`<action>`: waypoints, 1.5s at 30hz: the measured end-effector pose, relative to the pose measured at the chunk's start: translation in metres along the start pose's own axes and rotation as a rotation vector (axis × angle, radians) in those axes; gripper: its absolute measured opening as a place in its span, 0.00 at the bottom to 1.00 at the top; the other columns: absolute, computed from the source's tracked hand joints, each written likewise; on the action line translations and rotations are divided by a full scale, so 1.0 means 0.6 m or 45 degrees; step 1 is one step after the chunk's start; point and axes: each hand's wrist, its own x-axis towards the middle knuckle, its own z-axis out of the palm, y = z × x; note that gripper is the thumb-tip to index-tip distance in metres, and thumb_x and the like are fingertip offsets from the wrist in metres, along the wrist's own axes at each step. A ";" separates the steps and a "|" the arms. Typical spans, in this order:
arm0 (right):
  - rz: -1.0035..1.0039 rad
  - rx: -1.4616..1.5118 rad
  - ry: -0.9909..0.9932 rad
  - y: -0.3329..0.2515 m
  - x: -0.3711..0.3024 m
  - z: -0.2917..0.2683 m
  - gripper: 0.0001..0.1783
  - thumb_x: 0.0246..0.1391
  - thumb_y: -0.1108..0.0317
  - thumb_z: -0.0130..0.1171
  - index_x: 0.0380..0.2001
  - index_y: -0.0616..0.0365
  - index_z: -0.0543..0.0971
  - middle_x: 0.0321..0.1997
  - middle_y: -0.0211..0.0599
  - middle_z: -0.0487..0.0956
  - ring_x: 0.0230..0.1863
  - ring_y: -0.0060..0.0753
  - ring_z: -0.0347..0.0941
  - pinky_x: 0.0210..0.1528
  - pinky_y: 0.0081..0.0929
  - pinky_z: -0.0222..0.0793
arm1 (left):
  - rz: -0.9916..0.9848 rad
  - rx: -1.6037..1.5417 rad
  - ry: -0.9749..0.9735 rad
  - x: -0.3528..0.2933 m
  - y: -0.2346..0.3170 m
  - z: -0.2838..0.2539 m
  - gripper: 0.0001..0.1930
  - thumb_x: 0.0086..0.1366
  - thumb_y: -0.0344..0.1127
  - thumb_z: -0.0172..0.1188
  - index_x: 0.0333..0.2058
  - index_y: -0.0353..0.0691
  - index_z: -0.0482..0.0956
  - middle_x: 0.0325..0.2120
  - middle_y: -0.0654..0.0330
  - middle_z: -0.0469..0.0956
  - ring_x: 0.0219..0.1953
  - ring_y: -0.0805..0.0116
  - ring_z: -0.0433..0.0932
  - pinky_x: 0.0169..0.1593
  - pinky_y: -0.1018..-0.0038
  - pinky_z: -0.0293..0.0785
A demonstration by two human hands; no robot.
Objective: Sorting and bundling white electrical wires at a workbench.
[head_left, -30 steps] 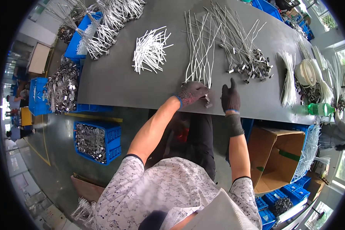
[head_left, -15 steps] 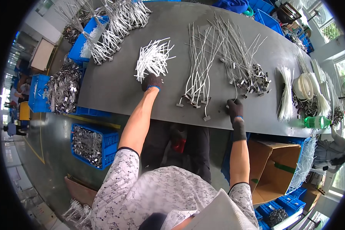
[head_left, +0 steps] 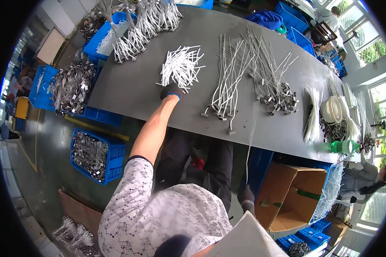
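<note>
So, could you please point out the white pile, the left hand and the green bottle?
White pile (head_left: 182,67): head view, middle of the heap.
Left hand (head_left: 170,91): head view, gloved back.
Green bottle (head_left: 342,147): head view, its side.

One wide fisheye gives the view, the left of a side-by-side pair on the person's head, upright and unmirrored. It looks steeply down past the shirt (head_left: 167,218), near the lens at six to seven o'clock, and out over the bench (head_left: 137,96) toward twelve. The left hand (head_left: 170,91) falls at eleven, the right hand (head_left: 246,198) at five, distant windows (head_left: 381,96) around two to three.
</note>
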 end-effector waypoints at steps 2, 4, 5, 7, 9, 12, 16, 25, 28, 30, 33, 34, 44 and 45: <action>-0.058 -0.047 -0.115 0.041 -0.021 0.048 0.11 0.64 0.64 0.47 0.43 0.59 0.72 0.39 0.65 0.81 0.45 0.73 0.77 0.45 0.57 0.75 | 0.043 0.065 0.076 -0.008 -0.002 0.004 0.16 0.62 0.45 0.60 0.44 0.44 0.86 0.47 0.51 0.84 0.49 0.50 0.83 0.49 0.57 0.81; -0.086 -0.067 -0.115 0.071 -0.043 0.086 0.12 0.64 0.63 0.47 0.43 0.59 0.72 0.40 0.65 0.81 0.45 0.71 0.78 0.45 0.57 0.75 | 0.066 0.052 0.130 0.001 -0.008 0.031 0.15 0.62 0.43 0.59 0.42 0.44 0.87 0.44 0.50 0.84 0.48 0.50 0.84 0.48 0.56 0.81; -0.111 -0.048 -0.090 0.079 -0.048 0.100 0.12 0.64 0.63 0.47 0.43 0.59 0.72 0.40 0.65 0.81 0.45 0.71 0.78 0.45 0.57 0.75 | 0.096 0.025 0.108 0.013 -0.017 0.045 0.15 0.62 0.43 0.59 0.43 0.44 0.86 0.46 0.50 0.84 0.48 0.49 0.84 0.48 0.56 0.81; -0.200 -0.001 -0.006 0.089 -0.055 0.122 0.11 0.63 0.64 0.47 0.43 0.59 0.72 0.40 0.64 0.81 0.45 0.71 0.78 0.44 0.57 0.75 | 0.171 -0.126 0.203 0.040 -0.032 0.079 0.16 0.62 0.44 0.60 0.44 0.44 0.85 0.43 0.50 0.83 0.44 0.53 0.84 0.44 0.58 0.81; -0.219 0.044 0.042 0.089 -0.059 0.130 0.11 0.64 0.64 0.48 0.43 0.59 0.73 0.40 0.63 0.81 0.45 0.70 0.78 0.43 0.56 0.75 | 0.074 -0.652 0.096 0.057 -0.051 0.106 0.15 0.61 0.44 0.62 0.43 0.45 0.84 0.37 0.52 0.83 0.34 0.59 0.84 0.36 0.63 0.80; -0.260 0.099 0.103 0.065 -0.051 0.117 0.12 0.64 0.63 0.48 0.43 0.58 0.74 0.39 0.60 0.82 0.44 0.68 0.78 0.42 0.55 0.75 | -0.490 -1.967 -0.965 0.028 -0.073 0.121 0.06 0.64 0.36 0.62 0.27 0.44 0.80 0.19 0.64 0.78 0.17 0.72 0.74 0.21 0.74 0.72; -0.461 0.111 0.188 -0.015 -0.019 0.055 0.12 0.64 0.63 0.49 0.44 0.57 0.75 0.39 0.57 0.82 0.43 0.66 0.79 0.40 0.54 0.75 | -0.796 -2.531 -0.857 -0.107 -0.026 0.104 0.05 0.67 0.31 0.60 0.30 0.43 0.80 0.22 0.63 0.79 0.21 0.72 0.77 0.25 0.75 0.77; -0.532 0.016 0.277 -0.108 -0.005 -0.062 0.12 0.63 0.61 0.49 0.38 0.57 0.77 0.39 0.56 0.83 0.42 0.65 0.79 0.39 0.52 0.76 | -0.135 -2.525 -0.313 -0.282 0.219 -0.011 0.05 0.70 0.29 0.56 0.39 0.33 0.75 0.32 0.51 0.82 0.30 0.59 0.85 0.34 0.63 0.86; -0.378 -0.137 0.097 -0.077 -0.022 -0.052 0.12 0.63 0.60 0.49 0.38 0.56 0.76 0.37 0.56 0.83 0.41 0.65 0.79 0.39 0.54 0.76 | 0.142 -2.332 0.129 -0.282 0.224 -0.047 0.06 0.71 0.30 0.56 0.40 0.32 0.75 0.30 0.53 0.82 0.30 0.64 0.85 0.34 0.69 0.85; -0.353 -0.090 0.113 -0.068 -0.032 -0.039 0.12 0.63 0.60 0.49 0.38 0.56 0.76 0.36 0.55 0.83 0.41 0.66 0.79 0.39 0.55 0.76 | 0.249 -2.299 0.186 -0.287 0.228 -0.053 0.06 0.71 0.30 0.55 0.40 0.32 0.75 0.30 0.53 0.83 0.29 0.67 0.84 0.32 0.71 0.83; -0.323 -0.027 0.159 -0.064 -0.036 -0.021 0.11 0.63 0.60 0.49 0.39 0.55 0.76 0.35 0.55 0.83 0.40 0.66 0.80 0.39 0.55 0.76 | 0.308 -2.276 0.001 -0.298 0.231 -0.041 0.07 0.70 0.31 0.56 0.37 0.31 0.76 0.29 0.54 0.83 0.25 0.69 0.82 0.29 0.71 0.82; -0.401 0.018 0.215 -0.060 -0.037 -0.014 0.11 0.63 0.60 0.49 0.39 0.54 0.76 0.36 0.55 0.83 0.40 0.66 0.80 0.39 0.55 0.76 | 0.257 -2.257 0.012 -0.301 0.230 -0.035 0.07 0.70 0.31 0.56 0.37 0.31 0.76 0.29 0.54 0.83 0.25 0.69 0.82 0.29 0.71 0.82; -0.684 0.606 0.530 -0.119 -0.024 -0.097 0.14 0.64 0.59 0.53 0.44 0.56 0.79 0.30 0.50 0.82 0.32 0.57 0.80 0.29 0.47 0.73 | 0.204 -1.709 -0.974 -0.357 0.263 -0.001 0.11 0.65 0.36 0.67 0.36 0.32 0.83 0.30 0.58 0.84 0.31 0.68 0.85 0.38 0.72 0.84; -0.773 0.923 0.599 -0.158 -0.018 -0.126 0.15 0.65 0.58 0.54 0.45 0.57 0.78 0.28 0.47 0.82 0.29 0.52 0.81 0.27 0.43 0.73 | 0.335 -1.711 -1.082 -0.382 0.264 0.008 0.13 0.65 0.38 0.69 0.35 0.31 0.83 0.31 0.57 0.85 0.33 0.67 0.86 0.39 0.71 0.84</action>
